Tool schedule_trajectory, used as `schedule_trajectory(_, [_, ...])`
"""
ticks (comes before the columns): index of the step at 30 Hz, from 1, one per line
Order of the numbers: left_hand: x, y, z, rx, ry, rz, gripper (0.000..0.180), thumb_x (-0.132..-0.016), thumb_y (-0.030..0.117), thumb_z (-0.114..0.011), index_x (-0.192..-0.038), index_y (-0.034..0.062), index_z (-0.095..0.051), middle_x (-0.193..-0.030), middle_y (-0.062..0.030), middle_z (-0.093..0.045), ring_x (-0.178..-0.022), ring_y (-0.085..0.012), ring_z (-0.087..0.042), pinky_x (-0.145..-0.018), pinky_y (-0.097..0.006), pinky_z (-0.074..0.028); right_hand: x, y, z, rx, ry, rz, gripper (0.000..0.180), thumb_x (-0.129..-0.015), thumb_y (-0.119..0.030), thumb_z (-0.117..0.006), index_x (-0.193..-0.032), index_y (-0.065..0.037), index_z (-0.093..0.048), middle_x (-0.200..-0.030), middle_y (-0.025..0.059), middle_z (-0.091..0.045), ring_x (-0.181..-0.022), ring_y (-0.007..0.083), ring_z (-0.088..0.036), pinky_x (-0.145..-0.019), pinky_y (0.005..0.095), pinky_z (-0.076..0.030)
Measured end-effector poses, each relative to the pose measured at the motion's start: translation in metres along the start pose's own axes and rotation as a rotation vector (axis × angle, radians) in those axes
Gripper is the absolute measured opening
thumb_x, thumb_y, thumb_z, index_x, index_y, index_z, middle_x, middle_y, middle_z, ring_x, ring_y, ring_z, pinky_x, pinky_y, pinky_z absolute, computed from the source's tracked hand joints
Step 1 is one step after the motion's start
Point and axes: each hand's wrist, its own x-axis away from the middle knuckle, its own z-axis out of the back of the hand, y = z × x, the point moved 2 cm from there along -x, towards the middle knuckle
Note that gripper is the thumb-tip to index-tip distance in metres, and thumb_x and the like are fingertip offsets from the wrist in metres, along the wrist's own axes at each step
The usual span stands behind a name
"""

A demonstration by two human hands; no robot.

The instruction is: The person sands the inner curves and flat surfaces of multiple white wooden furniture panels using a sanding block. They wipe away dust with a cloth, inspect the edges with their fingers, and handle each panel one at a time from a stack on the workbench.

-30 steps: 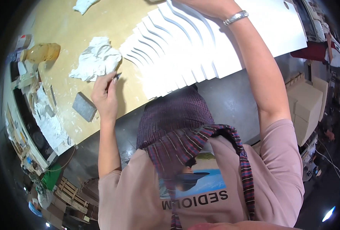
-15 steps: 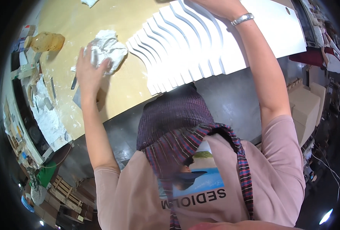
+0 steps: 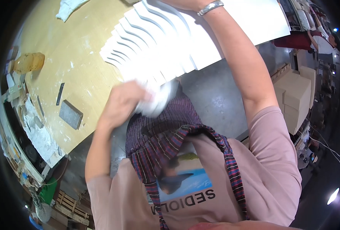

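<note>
My left hand [image 3: 126, 100], smeared by motion, is closed round a crumpled white cloth [image 3: 159, 102] at the table's near edge, in front of my dark striped apron [image 3: 160, 132]. Just beyond it lies a fanned-out row of white boards [image 3: 154, 51] with wavy edges, overlapping like steps. Glare washes out part of their faces. At the top edge of the view my right hand [image 3: 187, 3], a silver bracelet at its wrist, reaches over the far part of the boards. Its fingers are out of the picture.
On the wooden table [image 3: 81, 65] are a grey block [image 3: 71, 114], a dark flat strip [image 3: 60, 94], an amber plastic jar [image 3: 30, 63] lying sideways and another white cloth [image 3: 69, 8]. Cardboard boxes [image 3: 292, 96] stand to the right, and a person [image 3: 321, 43] is farther off.
My left hand has picked up the crumpled cloth from the table and carried it right and nearer to me, uncovering the grey block. The view has shifted; my right hand stays over the boards.
</note>
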Motion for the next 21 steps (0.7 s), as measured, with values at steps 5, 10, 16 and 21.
schedule_trajectory(5, [0.031, -0.01, 0.071, 0.075, 0.349, 0.282, 0.036, -0.066, -0.009, -0.04, -0.08, -0.0025, -0.072, -0.097, -0.0126, -0.072, -0.094, -0.0208, -0.066, -0.085, -0.029, -0.049, -0.004, 0.005, -0.005, -0.012, 0.119, 0.127, 0.058, -0.082, -0.053, -0.061, -0.093, 0.002, -0.076, -0.092, 0.0275, -0.072, -0.089, 0.0413, -0.071, -0.084, 0.0455, -0.056])
schedule_trajectory(10, [-0.058, -0.01, 0.023, 0.334, 0.746, 0.003, 0.032, -0.088, -0.009, -0.05, -0.111, 0.0006, -0.07, -0.132, -0.0111, -0.065, -0.105, -0.0224, -0.064, -0.095, -0.032, -0.049, -0.001, -0.01, -0.007, -0.032, 0.06, 0.085, 0.054, -0.083, -0.053, -0.061, -0.091, -0.002, -0.078, -0.091, 0.0265, -0.072, -0.088, 0.0416, -0.071, -0.084, 0.0461, -0.056])
schedule_trajectory(16, [0.025, -0.021, 0.024, 0.018, 0.132, 0.105, 0.027, -0.076, -0.01, -0.044, -0.076, -0.0018, -0.07, -0.097, -0.016, -0.074, -0.091, -0.025, -0.07, -0.085, -0.035, -0.053, 0.001, 0.009, -0.009, -0.011, 0.073, 0.064, 0.053, -0.083, -0.052, -0.061, -0.088, -0.002, -0.077, -0.089, 0.0262, -0.072, -0.086, 0.0412, -0.071, -0.083, 0.0469, -0.056])
schedule_trajectory(21, [-0.06, 0.005, 0.035, -0.075, 0.641, -0.251, 0.046, -0.084, -0.015, -0.038, -0.114, -0.0005, -0.07, -0.127, -0.016, -0.067, -0.107, -0.0236, -0.067, -0.1, -0.033, -0.05, -0.009, -0.003, -0.014, -0.011, 0.101, 0.139, 0.055, -0.082, -0.053, -0.061, -0.084, 0.0, -0.076, -0.086, 0.0272, -0.071, -0.082, 0.0415, -0.071, -0.079, 0.0467, -0.056])
